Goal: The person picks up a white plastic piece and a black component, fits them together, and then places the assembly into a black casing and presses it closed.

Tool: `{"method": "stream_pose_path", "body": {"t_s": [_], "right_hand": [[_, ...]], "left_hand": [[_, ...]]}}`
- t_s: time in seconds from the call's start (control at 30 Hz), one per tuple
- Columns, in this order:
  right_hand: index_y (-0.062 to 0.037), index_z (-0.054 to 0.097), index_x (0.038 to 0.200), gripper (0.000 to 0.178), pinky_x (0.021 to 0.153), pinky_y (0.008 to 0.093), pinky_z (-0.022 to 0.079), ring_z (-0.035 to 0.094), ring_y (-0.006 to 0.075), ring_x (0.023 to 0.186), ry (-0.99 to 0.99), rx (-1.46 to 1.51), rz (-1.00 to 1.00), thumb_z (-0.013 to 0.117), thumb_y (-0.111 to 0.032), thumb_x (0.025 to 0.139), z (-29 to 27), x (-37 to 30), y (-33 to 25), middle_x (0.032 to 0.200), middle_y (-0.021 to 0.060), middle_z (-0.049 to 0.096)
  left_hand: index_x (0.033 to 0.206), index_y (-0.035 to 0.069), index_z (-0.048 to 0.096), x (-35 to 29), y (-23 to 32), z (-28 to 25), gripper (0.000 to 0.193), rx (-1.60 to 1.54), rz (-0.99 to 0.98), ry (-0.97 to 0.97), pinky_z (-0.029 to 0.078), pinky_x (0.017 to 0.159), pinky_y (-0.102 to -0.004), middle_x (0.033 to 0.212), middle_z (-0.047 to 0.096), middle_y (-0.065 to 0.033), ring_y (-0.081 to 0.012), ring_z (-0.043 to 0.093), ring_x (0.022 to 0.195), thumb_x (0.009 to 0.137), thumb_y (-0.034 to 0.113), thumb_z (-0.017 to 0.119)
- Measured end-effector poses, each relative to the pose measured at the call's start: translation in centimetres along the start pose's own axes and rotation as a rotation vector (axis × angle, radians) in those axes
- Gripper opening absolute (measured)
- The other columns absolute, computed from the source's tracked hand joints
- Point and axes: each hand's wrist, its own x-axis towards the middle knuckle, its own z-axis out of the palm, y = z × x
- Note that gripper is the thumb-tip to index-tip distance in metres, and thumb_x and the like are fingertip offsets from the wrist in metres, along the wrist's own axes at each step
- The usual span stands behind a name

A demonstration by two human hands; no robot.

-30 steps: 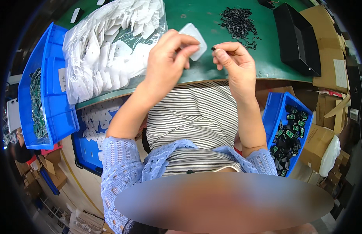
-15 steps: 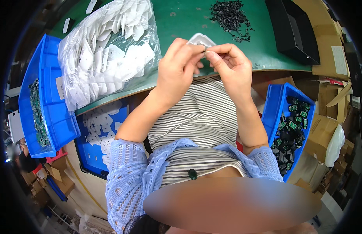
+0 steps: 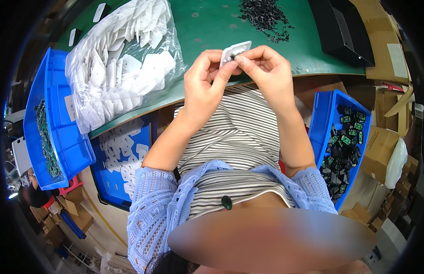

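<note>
Over the table's front edge, my left hand [image 3: 202, 84] is closed on a white plastic cover [image 3: 240, 47], its thumb at the near side. The cover is tilted, with its hollow inner side partly in sight. Against that inner side sits a small dark part [image 3: 232, 57]. My right hand [image 3: 271, 73] pinches at this part with thumb and index finger, which hide some of it. Left of my hands lies a clear plastic bag [image 3: 177, 48] full of white covers [image 3: 129, 64]. Beyond my hands is a loose pile of small black parts [image 3: 264, 18].
A black open box [image 3: 342, 32] stands at the table's right. A blue bin [image 3: 319, 116] with black and green pieces is below right. Another blue bin [image 3: 72, 150] holding green circuit boards is at left. White pieces lie in a blue tray [image 3: 112, 182] under the table edge.
The white cover, mostly behind my fingers before, is now tilted up in my left hand. My left thumb has swung toward it, and the small dark part now shows at the cover's inner side.
</note>
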Motion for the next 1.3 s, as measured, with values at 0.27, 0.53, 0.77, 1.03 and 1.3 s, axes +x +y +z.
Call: {"method": "stream_pose_path", "body": {"t_s": [0.27, 0.53, 0.77, 1.03, 1.3], "right_hand": [[0.0, 0.059, 0.091, 0.021, 0.063, 0.0198, 0.044, 0.053, 0.0069, 0.068, 0.123, -0.039, -0.057, 0.071, -0.01, 0.077, 0.1, -0.5, 1.1, 0.079, 0.0028, 0.06], [-0.0023, 0.059, 0.09, 0.024, 0.058, 0.0241, 0.042, 0.049, 0.0085, 0.07, -0.055, -0.19, -0.012, 0.072, -0.013, 0.073, -2.3, -0.3, 0.3, 0.082, 0.0011, 0.055], [-0.0046, 0.051, 0.081, 0.024, 0.065, 0.0326, 0.046, 0.057, 0.0212, 0.079, 0.142, -0.418, -0.246, 0.07, -0.015, 0.069, -2.2, -0.9, 1.7, 0.081, 0.0072, 0.054], [-0.0069, 0.056, 0.09, 0.034, 0.063, 0.0306, 0.047, 0.059, 0.0175, 0.075, 0.314, -0.3, -0.138, 0.075, -0.024, 0.068, -6.4, -5.1, 0.3, 0.084, 0.0045, 0.056], [-0.0045, 0.059, 0.103, 0.051, 0.078, 0.0406, 0.049, 0.06, 0.0319, 0.092, 1.124, -1.426, 0.563, 0.062, -0.049, 0.078, -34.1, -22.2, 6.3, 0.105, 0.017, 0.061]], "left_hand": [[0.09, -0.004, 0.053, 0.3, 0.4, -0.2, 0.01, -0.046, -0.066, 0.03, 0.053, 0.065, -0.0247, 0.09, 0.062, -0.0119, -0.015, 0.063, 0.074, 0.088, 0.004, 0.057], [0.094, -0.004, 0.053, 0.4, 0.3, -0.5, 0.009, 0.0, -0.22, -0.1, 0.052, 0.069, -0.0258, 0.089, 0.063, -0.0135, -0.0168, 0.064, 0.074, 0.088, 0.003, 0.055], [0.109, -0.011, 0.048, 0.3, 0.0, -0.7, 0.022, 0.113, -0.262, -0.141, 0.053, 0.076, -0.0295, 0.096, 0.061, -0.0177, -0.0212, 0.063, 0.083, 0.092, 0.003, 0.045], [0.111, -0.004, 0.047, 3.0, -0.6, 0.4, 0.022, 0.348, -0.22, -0.218, 0.051, 0.066, -0.0241, 0.092, 0.063, -0.0185, -0.0165, 0.063, 0.07, 0.093, 0.008, 0.047], [0.1, 0.004, 0.057, 11.6, -1.4, -7.8, 0.022, 0.584, -0.159, 0.02, 0.038, 0.051, -0.0183, 0.077, 0.059, -0.0026, -0.0072, 0.051, 0.058, 0.091, 0.024, 0.055]]}}
